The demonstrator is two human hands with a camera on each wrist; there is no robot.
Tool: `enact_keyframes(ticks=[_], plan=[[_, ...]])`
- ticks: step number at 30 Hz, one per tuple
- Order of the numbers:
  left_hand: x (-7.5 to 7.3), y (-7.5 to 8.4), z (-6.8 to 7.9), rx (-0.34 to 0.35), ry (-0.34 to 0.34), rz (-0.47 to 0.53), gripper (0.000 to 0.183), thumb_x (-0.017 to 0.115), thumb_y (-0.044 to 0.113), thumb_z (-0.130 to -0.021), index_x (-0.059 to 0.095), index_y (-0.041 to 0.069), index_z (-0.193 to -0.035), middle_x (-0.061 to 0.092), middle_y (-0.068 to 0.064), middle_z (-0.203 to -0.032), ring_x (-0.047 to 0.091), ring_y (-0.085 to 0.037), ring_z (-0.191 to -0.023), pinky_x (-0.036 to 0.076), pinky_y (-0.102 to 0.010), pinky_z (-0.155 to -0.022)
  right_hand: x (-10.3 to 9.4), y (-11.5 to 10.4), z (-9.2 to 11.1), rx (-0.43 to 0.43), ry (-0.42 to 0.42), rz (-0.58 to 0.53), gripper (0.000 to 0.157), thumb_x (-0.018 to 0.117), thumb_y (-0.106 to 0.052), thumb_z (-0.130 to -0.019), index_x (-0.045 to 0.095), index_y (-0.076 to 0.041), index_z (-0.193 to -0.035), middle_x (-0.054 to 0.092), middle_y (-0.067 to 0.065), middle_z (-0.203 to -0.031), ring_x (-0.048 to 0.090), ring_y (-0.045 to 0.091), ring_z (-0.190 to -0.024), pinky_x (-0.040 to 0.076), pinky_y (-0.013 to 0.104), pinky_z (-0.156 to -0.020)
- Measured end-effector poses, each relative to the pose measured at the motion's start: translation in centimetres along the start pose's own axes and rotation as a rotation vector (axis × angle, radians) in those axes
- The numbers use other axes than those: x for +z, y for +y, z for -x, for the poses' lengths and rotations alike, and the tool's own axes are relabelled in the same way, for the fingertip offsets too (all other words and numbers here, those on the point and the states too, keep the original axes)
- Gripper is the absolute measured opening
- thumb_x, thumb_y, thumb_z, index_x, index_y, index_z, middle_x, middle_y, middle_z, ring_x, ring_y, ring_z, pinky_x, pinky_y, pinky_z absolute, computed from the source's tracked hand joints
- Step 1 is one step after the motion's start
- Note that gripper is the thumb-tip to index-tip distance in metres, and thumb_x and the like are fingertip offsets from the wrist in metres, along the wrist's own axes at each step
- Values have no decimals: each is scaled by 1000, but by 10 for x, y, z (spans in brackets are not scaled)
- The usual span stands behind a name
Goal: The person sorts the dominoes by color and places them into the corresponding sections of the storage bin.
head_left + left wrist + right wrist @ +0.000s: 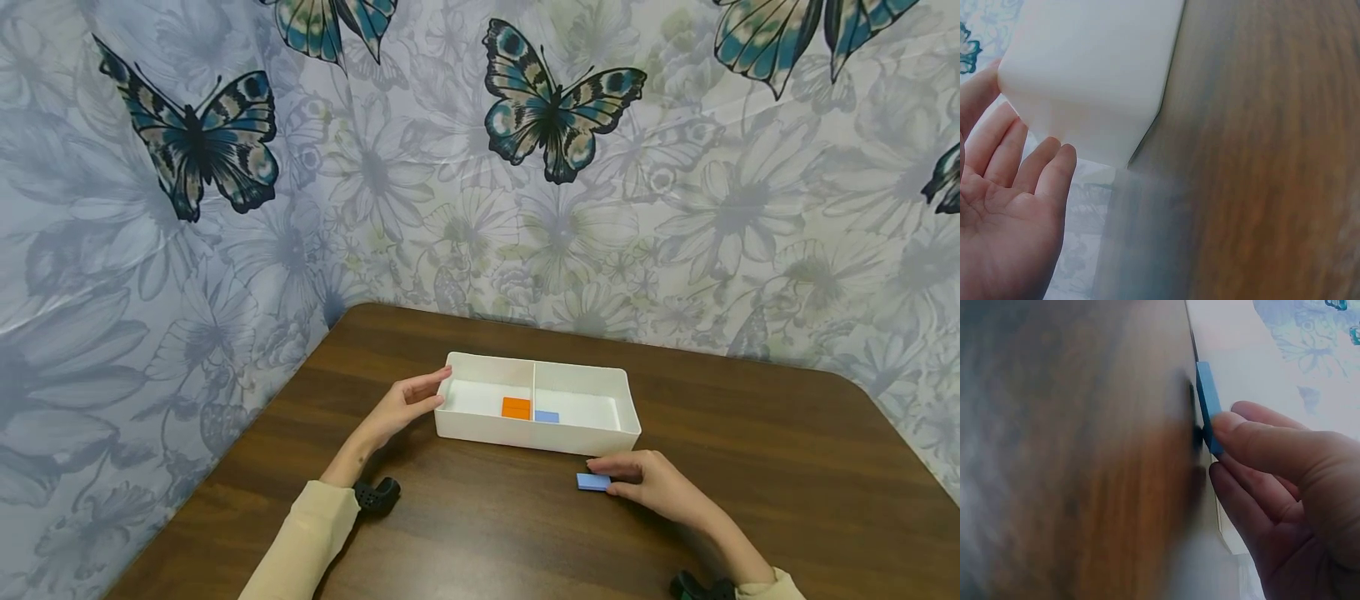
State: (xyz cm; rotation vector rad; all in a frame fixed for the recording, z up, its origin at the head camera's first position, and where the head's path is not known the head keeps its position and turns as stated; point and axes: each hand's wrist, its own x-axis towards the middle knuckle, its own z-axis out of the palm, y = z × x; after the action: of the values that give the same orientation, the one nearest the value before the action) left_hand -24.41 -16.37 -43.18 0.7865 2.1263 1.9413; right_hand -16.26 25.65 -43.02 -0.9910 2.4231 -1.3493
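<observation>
A white two-compartment box (487, 429) stands on the brown table. My left hand (405, 407) is at its left end; in the left wrist view the fingertips (1060, 153) touch the end wall, with the thumb by the rim. In front of the box, toward its right end, my right hand (648, 482) pinches a thin blue block (592, 482) between thumb and fingers. The right wrist view shows this block (1208, 403) edge-on, close over the tabletop.
Orange blocks (516, 407) lie in the left compartment, against the divider (533, 387). Another blue block (547, 417) is in the right compartment beside the divider. Behind the table (465, 533) hangs a butterfly-patterned cloth (450, 225). Each wrist wears a black band.
</observation>
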Motion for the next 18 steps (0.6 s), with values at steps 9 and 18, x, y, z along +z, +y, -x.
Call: enact_keyframes(ticks=[9, 18], plan=[[1, 0, 0, -2, 4, 3, 48, 57, 6, -94, 42, -1, -139, 36, -8, -145, 30, -21, -133, 34, -30, -100, -3, -2, -2, -4, 26, -18, 31, 66, -9, -87, 63, 4, -115, 64, 14, -112, 62, 14, -100, 50, 25, -79], [2, 1, 0, -13, 10, 3, 48, 58, 7, -93, 44, 1, -138, 37, -7, -145, 30, -21, -133, 34, -31, -101, -11, -3, -6, -39, 76, -63, 28, 65, -4, -87, 63, 5, -114, 64, 15, -110, 61, 14, -100, 51, 27, -78]])
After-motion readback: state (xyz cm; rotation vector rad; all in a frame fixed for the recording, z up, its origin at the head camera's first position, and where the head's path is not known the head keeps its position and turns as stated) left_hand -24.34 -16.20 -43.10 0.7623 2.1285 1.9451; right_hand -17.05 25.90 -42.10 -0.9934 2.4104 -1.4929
